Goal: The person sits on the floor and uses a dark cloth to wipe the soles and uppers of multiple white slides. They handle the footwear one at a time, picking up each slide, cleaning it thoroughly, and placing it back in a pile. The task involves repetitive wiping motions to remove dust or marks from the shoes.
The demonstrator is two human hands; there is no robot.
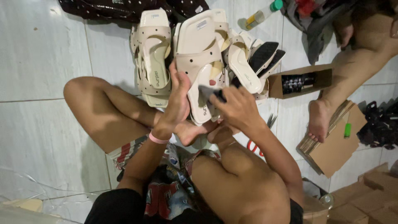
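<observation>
A cream sandal [202, 79] is held over the tiled floor [37, 62], above the person's crossed legs. The left hand [179, 97] presses flat against its side, fingers together. The right hand [236, 107] pinches a small dark object [212, 94] against the strap. About five more cream sandals [152, 58] lie heaped behind. One open cardboard box [300, 81] and one bottle [261, 14] sit near another person's foot [319, 120].

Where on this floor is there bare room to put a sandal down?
Bare tile lies beside the bent knee, below the dark spotted bag. Another patch sits between the open cardboard box and the other person's foot. The sandal pile beyond the left hand and right hand is crowded.
</observation>
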